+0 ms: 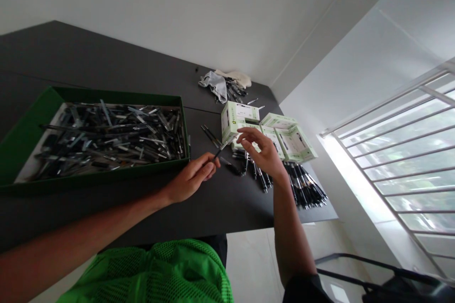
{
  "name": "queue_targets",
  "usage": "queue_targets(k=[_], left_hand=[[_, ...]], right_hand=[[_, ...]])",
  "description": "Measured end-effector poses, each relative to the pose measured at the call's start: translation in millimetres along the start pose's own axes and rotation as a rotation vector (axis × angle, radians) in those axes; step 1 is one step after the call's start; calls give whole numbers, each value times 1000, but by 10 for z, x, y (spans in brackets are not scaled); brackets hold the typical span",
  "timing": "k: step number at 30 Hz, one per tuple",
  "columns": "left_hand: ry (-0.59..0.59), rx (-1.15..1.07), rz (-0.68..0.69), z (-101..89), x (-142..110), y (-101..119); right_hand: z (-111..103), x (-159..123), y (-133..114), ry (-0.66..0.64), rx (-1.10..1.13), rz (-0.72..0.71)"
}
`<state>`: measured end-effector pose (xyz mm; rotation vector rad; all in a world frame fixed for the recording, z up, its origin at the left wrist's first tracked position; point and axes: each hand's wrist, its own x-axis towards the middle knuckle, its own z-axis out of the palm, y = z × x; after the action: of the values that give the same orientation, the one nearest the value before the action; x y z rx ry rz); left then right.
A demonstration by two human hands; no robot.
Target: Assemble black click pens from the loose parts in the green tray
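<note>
My left hand (190,181) pinches a black pen (218,151) by its lower end, tip pointing up toward the boxes. My right hand (261,151) hovers just right of the pen tip with fingers spread, above loose black pens (256,170) on the dark table (106,66). Right behind the hands stand small white-and-green boxes (239,118), several more (295,144) lying to their right. A row of black pens (307,187) lies near the table's right edge.
A large green tray (21,137) full of black and silver pens sits at the left. Grey and white cloths (216,84) lie at the back by the wall. Two pens (210,135) lie between tray and boxes. A window with bars is on the right.
</note>
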<state>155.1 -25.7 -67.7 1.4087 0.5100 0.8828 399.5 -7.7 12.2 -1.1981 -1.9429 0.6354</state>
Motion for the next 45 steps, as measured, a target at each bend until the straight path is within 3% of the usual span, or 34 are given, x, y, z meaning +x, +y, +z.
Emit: queue_targets(k=[5, 10, 19, 24, 27, 32, 40, 45], left_hand=[[12, -11, -3, 6, -4, 11], [14, -36, 0, 9, -5, -3], [13, -59, 6, 4, -5, -4], [12, -62, 13, 5, -3, -2], [12, -59, 21, 5, -3, 4], [11, -32, 31, 6, 5, 2], [6, 84, 53, -35, 7, 51], [-62, 274, 109, -124, -17, 116]], right_hand=[[-167, -278, -57, 28, -381, 116], [-318, -614, 44, 191, -572, 279], [-130, -832, 196, 109, -683, 305], [-372, -922, 229, 252, -767, 368], [-498, -1037, 266, 227, -811, 472], [-424, -1216, 323, 122, -829, 588], [-401, -1225, 402, 215, -914, 633], [-423, -1185, 476, 127, -929, 613]])
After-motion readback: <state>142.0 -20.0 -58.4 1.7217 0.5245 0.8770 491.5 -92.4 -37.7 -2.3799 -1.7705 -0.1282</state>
